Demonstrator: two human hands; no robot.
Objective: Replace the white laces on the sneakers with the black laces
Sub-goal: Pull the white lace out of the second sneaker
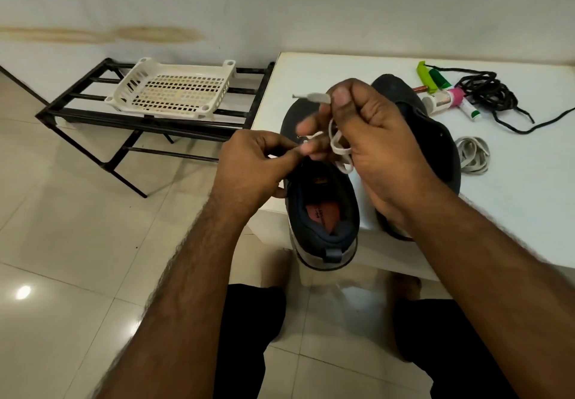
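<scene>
Two dark sneakers stand on the white table (513, 199). The near sneaker (323, 212) overhangs the table's front edge, heel toward me. The second sneaker (435, 137) lies behind my right hand. My right hand (373, 131) grips a white lace (339, 146), its tip sticking out left above the thumb, loops hanging below. My left hand (255, 162) pinches the same lace over the near sneaker's tongue. A pulled-out white lace (473, 154) lies coiled to the right. The black laces (488, 93) are piled at the back right.
Small tubes and green items (441, 93) lie beside the black laces. A black metal rack (149, 118) with a white plastic basket (174, 90) stands on the tiled floor to the left. My knees in black trousers are below the table edge.
</scene>
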